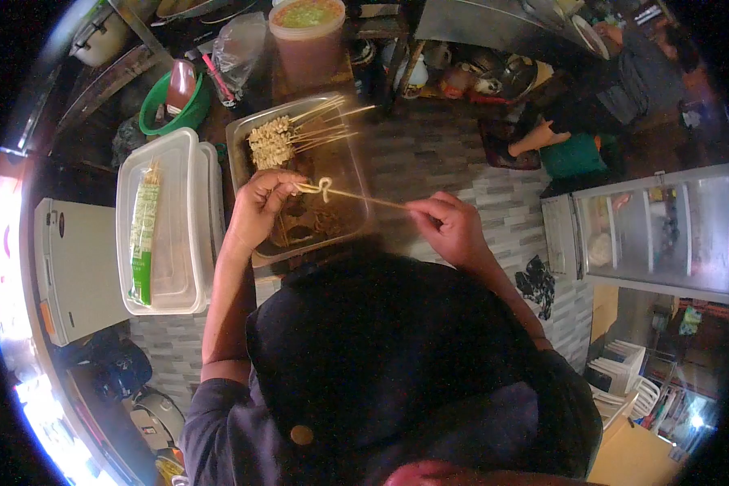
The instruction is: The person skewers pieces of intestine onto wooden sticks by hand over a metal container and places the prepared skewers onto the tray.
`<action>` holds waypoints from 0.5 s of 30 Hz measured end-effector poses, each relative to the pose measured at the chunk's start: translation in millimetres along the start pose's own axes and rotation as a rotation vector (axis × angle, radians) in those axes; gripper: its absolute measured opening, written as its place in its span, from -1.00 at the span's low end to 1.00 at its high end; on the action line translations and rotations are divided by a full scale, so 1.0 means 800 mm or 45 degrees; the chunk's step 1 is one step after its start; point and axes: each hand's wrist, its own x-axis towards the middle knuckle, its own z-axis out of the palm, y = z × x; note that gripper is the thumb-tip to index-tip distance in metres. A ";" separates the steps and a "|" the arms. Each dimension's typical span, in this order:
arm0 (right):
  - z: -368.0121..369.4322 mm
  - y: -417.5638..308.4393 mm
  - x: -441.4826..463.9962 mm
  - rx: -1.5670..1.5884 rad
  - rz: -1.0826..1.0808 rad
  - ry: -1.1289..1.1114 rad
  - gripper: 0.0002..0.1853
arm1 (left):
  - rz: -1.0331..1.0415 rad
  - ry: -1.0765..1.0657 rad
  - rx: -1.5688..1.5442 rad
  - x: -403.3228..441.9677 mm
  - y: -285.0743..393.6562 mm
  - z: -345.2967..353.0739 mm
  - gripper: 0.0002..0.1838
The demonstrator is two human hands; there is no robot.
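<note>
My right hand is closed on the end of a thin wooden skewer, which slants up to the left. Near its other end, a pale curled strip of food, possibly intestine, is threaded on it. The fingers of my left hand pinch the strip beside the skewer's tip. Both hands are above a clear plastic tub. In the tub's upper part lies a bunch of filled skewers, their bare sticks pointing right. Brownish loose strips lie at the bottom.
Left of the tub, stacked plastic containers carry a green-and-clear packet of skewers. Behind are a green basin and a large bucket. Another person's leg shows at upper right, near an open refrigerator.
</note>
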 end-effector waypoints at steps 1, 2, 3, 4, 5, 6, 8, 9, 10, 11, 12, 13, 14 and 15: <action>-0.001 -0.002 0.000 0.001 -0.012 0.001 -0.86 | 0.023 0.008 0.043 0.000 0.000 0.000 -0.85; -0.002 -0.003 0.001 0.002 -0.023 0.002 -0.86 | 0.046 0.017 0.086 0.000 0.000 -0.001 -0.85; -0.002 -0.003 0.000 0.002 -0.023 0.000 -0.86 | 0.045 0.017 0.085 0.001 0.001 -0.002 -0.85; -0.001 -0.001 -0.001 -0.004 -0.038 0.004 -0.86 | 0.059 -0.011 0.131 0.001 0.003 -0.003 -0.85; 0.000 -0.001 -0.002 -0.009 -0.051 0.006 -0.86 | 0.072 -0.039 0.177 0.001 0.005 -0.004 -0.85; 0.000 -0.001 -0.002 -0.008 -0.048 0.002 -0.86 | 0.068 -0.041 0.175 0.002 0.004 -0.005 -0.85; -0.003 -0.003 -0.001 -0.020 -0.002 -0.043 -0.87 | 0.148 -0.084 0.236 0.006 0.003 -0.008 -0.85; -0.005 -0.003 -0.001 -0.019 0.000 -0.045 -0.87 | 0.145 -0.086 0.235 0.009 0.010 -0.010 -0.85; -0.007 -0.002 0.000 -0.048 0.005 -0.072 -0.87 | 0.201 -0.133 0.323 0.012 0.020 -0.014 -0.84; -0.008 -0.002 0.001 -0.076 0.009 -0.098 -0.87 | 0.257 -0.181 0.411 0.014 0.025 -0.015 -0.83; -0.010 -0.002 0.002 -0.075 0.012 -0.100 -0.87 | 0.255 -0.183 0.409 0.015 0.024 -0.015 -0.83; -0.012 -0.003 0.002 -0.069 0.017 -0.120 -0.87 | 0.275 -0.236 0.380 0.017 0.022 -0.016 -0.84; -0.013 -0.003 0.003 -0.063 0.022 -0.139 -0.87 | 0.297 -0.288 0.351 0.017 0.021 -0.016 -0.85; -0.014 -0.001 0.004 -0.064 0.024 -0.139 -0.87 | 0.296 -0.290 0.350 0.017 0.020 -0.016 -0.85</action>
